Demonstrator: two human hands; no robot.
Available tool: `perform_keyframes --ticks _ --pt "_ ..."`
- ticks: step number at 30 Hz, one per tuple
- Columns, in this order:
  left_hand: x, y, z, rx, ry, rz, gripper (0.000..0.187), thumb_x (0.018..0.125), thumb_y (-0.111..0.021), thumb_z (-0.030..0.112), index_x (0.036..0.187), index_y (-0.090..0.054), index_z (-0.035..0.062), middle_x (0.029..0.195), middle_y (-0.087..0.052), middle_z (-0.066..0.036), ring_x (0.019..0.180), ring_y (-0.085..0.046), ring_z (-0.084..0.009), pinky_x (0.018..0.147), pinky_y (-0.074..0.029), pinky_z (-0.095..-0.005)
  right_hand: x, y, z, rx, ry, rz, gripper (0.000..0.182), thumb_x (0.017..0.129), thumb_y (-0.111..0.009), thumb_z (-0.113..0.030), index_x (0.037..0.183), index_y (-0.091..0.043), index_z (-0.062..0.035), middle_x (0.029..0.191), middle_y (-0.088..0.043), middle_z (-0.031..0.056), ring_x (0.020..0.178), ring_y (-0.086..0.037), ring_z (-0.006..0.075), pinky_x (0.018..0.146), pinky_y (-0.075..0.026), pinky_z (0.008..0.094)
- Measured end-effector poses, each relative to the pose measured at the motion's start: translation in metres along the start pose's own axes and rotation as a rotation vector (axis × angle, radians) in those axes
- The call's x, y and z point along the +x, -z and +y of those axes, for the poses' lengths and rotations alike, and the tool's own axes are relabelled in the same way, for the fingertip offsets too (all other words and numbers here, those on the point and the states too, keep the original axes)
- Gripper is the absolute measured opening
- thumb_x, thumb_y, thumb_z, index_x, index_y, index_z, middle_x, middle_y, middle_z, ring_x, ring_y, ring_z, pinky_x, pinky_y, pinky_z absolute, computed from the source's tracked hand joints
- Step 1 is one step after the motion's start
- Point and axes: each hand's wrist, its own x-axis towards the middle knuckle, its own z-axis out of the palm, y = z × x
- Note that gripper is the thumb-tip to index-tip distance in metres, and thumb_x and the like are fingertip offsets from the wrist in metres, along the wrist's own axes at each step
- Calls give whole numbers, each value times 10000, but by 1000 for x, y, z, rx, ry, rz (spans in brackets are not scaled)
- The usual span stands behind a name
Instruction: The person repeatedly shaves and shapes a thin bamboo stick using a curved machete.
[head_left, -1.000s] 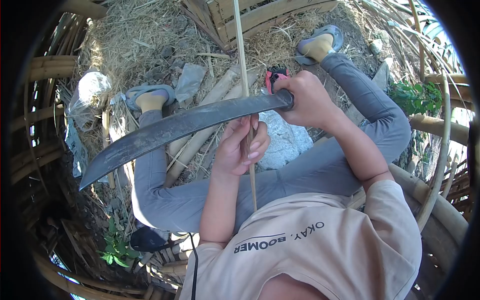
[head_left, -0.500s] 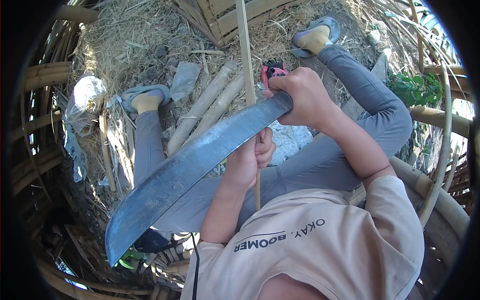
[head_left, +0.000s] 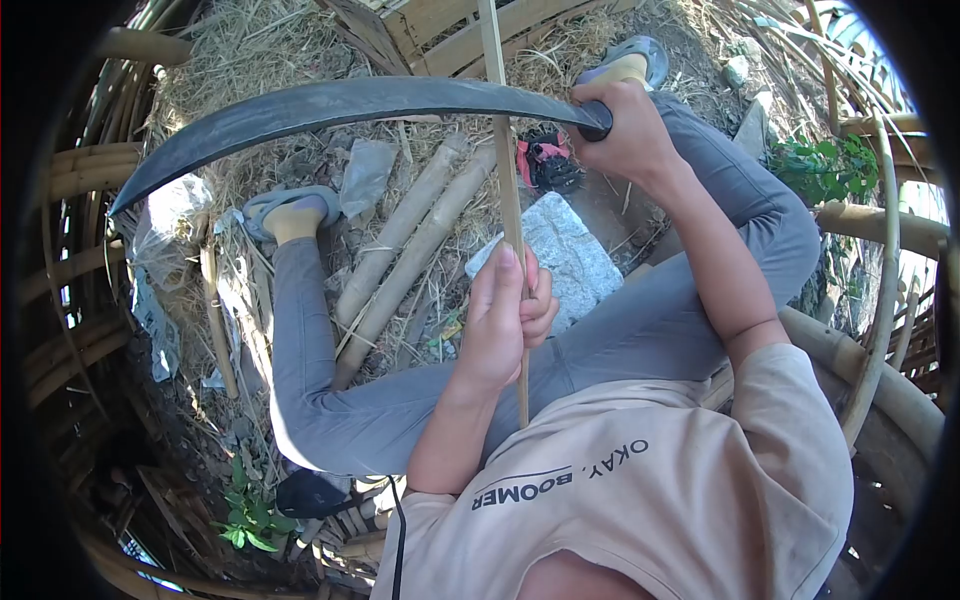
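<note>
A long, thin bamboo strip [head_left: 511, 190] runs from the top of the view down to my shirt. My left hand [head_left: 508, 312] is closed around its lower part, thumb along the strip. My right hand [head_left: 628, 132] grips the dark handle of a large curved blade [head_left: 330, 103]. That blade reaches far to the left and crosses the strip near its upper part, well above my left hand. Whether blade and strip touch is hard to tell.
A pale stone block [head_left: 565, 255] lies between my legs. Two bamboo poles [head_left: 420, 245] rest on straw-strewn ground beside it. Pink and black cloth [head_left: 548, 162] lies beyond the block. Plastic bags [head_left: 170, 230] are at the left, and a bamboo frame [head_left: 885, 290] curves round the right.
My right hand has moved the blade up and away along the strip, and its tip has swung far upward at the left. My left hand has shifted slightly, with its thumb now in view.
</note>
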Motion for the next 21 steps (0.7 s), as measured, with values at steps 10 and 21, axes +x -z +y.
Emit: perform_keyframes --ticks 10,21 --pt "8 -1 -1 74 10 168 371 1121 -304 429 922 -419 137 626 -284 66 480 -195 -17 397 -118 -214 -26 1 -51 8 124 -324 281 519 -770 -181 776 -707 -86 658 -649 142 686 -666 369 655 -532 459" --pt "8 4 0 152 -16 219 365 1118 -322 437 943 -415 130 642 -279 63 476 -195 -14 401 -118 -218 -21 -21 -42 -9 115 -290 302 484 -765 -159 769 -674 -121 648 -629 107 679 -642 361 631 -500 455"
